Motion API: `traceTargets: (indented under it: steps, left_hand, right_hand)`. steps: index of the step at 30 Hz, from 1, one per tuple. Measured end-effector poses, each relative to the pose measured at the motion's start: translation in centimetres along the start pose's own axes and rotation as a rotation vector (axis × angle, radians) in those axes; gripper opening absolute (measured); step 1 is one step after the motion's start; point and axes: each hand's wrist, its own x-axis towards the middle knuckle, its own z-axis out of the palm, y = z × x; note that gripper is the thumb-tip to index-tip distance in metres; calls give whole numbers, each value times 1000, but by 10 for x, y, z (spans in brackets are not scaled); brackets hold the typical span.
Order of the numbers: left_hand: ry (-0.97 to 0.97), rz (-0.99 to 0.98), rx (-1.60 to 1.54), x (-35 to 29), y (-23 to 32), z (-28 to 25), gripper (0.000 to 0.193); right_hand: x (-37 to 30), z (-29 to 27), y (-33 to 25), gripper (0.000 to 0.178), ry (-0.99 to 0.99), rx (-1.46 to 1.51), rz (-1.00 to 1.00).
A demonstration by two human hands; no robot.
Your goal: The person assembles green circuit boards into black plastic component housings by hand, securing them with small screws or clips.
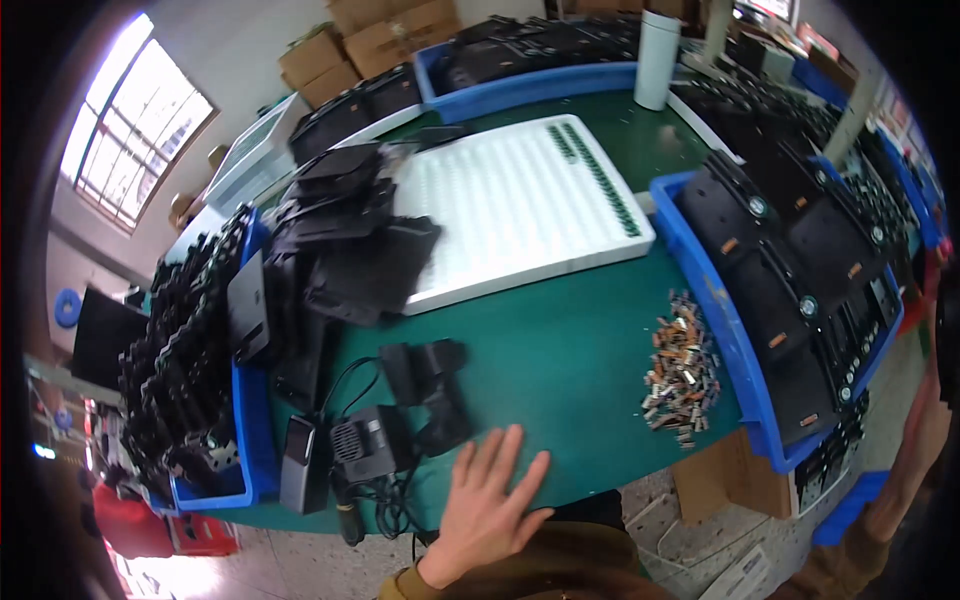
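Observation:
My left hand (490,505) is open at the front edge of the green table, palm down with the fingers spread, holding nothing. Just beyond it lie a black device with a slotted grille (370,443), coiled black cables (395,505) and black angular pieces (430,390). My right forearm (912,465) rises along the right rim; its hand is cut off or lost in the dark edge, so its fingers cannot be made out. A heap of small metal and orange-brown parts (683,375) sits right of my left hand.
A white tray (520,265) with rows of small green boards lies mid-table, beside stacked black panels (370,260). Blue crates of black plastic parts stand right (715,300), left (255,440) and back (540,85). A white bottle (655,60) stands at the back. A cardboard box (735,480) is below the table.

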Motion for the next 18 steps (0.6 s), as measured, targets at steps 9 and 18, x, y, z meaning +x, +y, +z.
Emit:
traceTargets:
  steps: [9, 18]
  left_hand:
    - [127, -18, -76, -22, -13, 11, 68]
    - [207, 37, -133, -23, -18, 15, 69]
  right_hand:
    - [-55, 268, -89, 42, -1035, 371, 288]
    - [-69, 406, -54, 63, -882, 404, 952]
